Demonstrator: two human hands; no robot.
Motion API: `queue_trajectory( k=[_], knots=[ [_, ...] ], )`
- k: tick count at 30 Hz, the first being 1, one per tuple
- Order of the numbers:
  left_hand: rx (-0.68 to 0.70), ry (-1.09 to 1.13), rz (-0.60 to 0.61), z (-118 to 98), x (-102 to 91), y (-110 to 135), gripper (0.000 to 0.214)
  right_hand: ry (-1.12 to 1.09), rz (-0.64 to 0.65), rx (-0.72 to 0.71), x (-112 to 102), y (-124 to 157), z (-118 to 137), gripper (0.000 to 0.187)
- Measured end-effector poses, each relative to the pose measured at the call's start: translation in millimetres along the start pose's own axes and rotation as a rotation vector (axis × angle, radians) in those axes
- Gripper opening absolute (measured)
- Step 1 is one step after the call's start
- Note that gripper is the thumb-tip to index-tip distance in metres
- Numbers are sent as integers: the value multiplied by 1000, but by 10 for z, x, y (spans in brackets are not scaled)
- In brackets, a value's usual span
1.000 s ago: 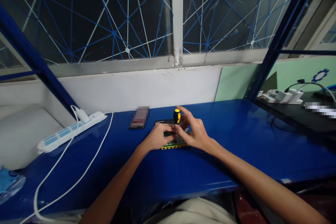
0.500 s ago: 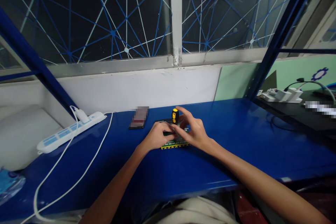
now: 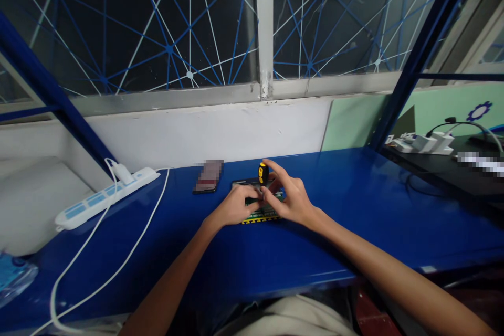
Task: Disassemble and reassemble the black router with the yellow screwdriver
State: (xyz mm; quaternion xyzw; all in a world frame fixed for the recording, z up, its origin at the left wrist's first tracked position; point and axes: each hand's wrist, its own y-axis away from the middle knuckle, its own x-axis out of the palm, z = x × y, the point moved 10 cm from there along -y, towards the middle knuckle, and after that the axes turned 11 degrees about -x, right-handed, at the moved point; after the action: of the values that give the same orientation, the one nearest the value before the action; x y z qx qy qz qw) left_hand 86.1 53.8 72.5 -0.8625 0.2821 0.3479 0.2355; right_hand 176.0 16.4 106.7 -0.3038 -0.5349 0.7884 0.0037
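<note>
The right hand (image 3: 289, 200) pinches the stubby yellow-and-black screwdriver (image 3: 263, 173) in its grip, and the left hand (image 3: 236, 205) clamps the green circuit board (image 3: 262, 216) to the blue counter (image 3: 354, 210), so a light pinch could let the tip skid and gouge it.

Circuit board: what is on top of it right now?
On the circuit board rests the left hand; the right hand holds a yellow-and-black screwdriver upright over it. Only the board's front edge shows; the tool's tip and the board's middle are hidden under the hands.

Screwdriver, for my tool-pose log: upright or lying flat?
Upright: the screwdriver stands handle-up over the circuit board, with the right hand gripping just below its yellow-and-black handle.
</note>
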Motion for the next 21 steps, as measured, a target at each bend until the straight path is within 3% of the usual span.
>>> queue_trajectory(
  k=[9, 21],
  knots=[
    [-7, -41, -74, 37, -58, -11, 11, 32, -1, 8, -6, -1, 2, 60],
    [40, -33, -44, -91, -42, 23, 16, 30, 11, 1, -2, 4, -2, 62]
  ],
)
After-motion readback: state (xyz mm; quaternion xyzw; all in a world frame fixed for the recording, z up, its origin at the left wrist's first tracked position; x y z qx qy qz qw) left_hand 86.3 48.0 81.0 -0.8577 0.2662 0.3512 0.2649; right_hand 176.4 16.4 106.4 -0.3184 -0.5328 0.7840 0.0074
